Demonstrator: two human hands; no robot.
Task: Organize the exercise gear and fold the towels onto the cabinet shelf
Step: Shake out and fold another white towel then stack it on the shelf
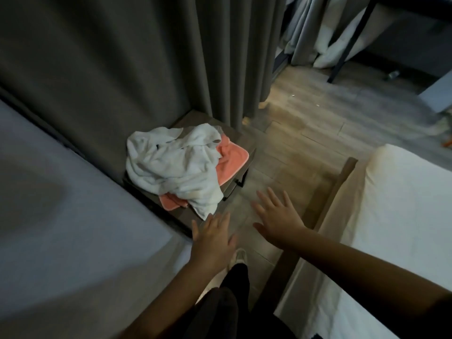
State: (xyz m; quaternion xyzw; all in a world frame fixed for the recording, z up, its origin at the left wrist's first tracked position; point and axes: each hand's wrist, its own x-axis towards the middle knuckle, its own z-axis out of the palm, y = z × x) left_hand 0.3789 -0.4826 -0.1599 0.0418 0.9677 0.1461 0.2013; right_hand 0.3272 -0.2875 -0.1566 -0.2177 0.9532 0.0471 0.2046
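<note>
The white towel [171, 165] heaped on the tabletop [195, 118] lies to the upper left of both hands. The left hand [212, 238] is nearer, almost at its hanging corner. The right hand [278, 218] is farther right, and all fingers [226, 220] are spread wide, holding nothing.

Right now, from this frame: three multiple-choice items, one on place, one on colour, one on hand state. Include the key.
1. Where does the white towel lie?
A. in a basket
B. on the small cabinet, atop another towel
C. on a chair

2. What colour is the lower towel?
A. coral pink
B. green
C. black

3. How are the left hand and right hand?
A. both grip towels
B. both curled into fists
C. both open, holding nothing

Key: 1 B, it sits crumpled on the cabinet top. 2 A, pink edges show beneath the white. 3 C, fingers are straight and spread.
</note>
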